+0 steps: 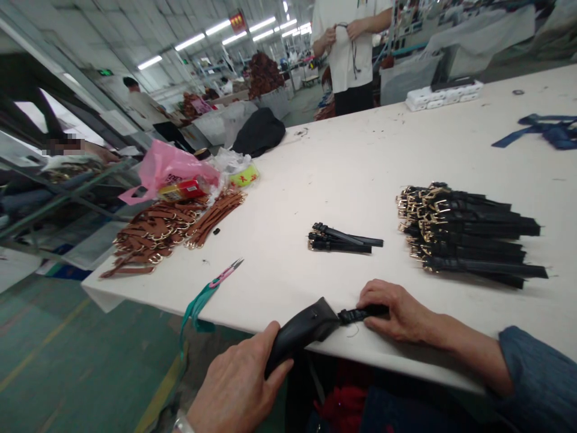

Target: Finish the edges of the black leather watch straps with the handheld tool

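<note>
My left hand point(238, 385) is closed round the handle of a black tool point(300, 331) at the table's near edge. My right hand point(396, 310) pinches a short black strap point(360, 314) against the white table point(351, 174), its end meeting the tool's tip. A few black straps with gold buckles point(342, 239) lie just beyond. A large pile of the same black straps point(469, 237) sits to the right.
Brown buckled straps point(157, 234) lie heaped at the left, beside a pink bag point(169, 165). Pink thread snips with a green ribbon point(216, 282) rest near the edge. Blue straps point(541, 129) lie far right. A person in a white shirt point(349, 42) stands behind the table.
</note>
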A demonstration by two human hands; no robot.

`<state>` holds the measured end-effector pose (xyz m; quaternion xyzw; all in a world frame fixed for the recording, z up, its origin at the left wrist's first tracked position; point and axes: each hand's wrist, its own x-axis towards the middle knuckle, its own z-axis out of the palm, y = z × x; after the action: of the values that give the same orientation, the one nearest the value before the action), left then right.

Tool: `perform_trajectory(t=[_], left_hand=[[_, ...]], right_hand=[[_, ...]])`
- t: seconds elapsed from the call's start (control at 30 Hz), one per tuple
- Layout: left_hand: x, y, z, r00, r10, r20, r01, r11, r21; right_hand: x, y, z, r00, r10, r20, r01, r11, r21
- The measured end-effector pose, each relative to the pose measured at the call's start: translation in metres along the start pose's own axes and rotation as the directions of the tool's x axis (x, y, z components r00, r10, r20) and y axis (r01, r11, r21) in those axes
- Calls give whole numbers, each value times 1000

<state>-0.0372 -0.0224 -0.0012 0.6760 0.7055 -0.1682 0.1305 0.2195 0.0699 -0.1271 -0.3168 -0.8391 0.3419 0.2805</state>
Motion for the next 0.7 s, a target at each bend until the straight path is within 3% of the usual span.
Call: perform_trajectory(t=[0.2, 0.5, 0.7], left_hand=[[6, 13, -13, 999, 27, -43, -25, 998, 57], [3, 15, 17, 992, -59, -109, 58, 998, -8], [9, 22, 15, 985, -63, -158, 65, 998, 9]], right_hand=[[1, -2, -2, 1000, 15, 13, -15, 1000, -20], [-1, 2, -1, 1000, 19, 9, -19, 999, -32], [-1, 0, -1, 1000, 5, 13, -4, 999, -41]])
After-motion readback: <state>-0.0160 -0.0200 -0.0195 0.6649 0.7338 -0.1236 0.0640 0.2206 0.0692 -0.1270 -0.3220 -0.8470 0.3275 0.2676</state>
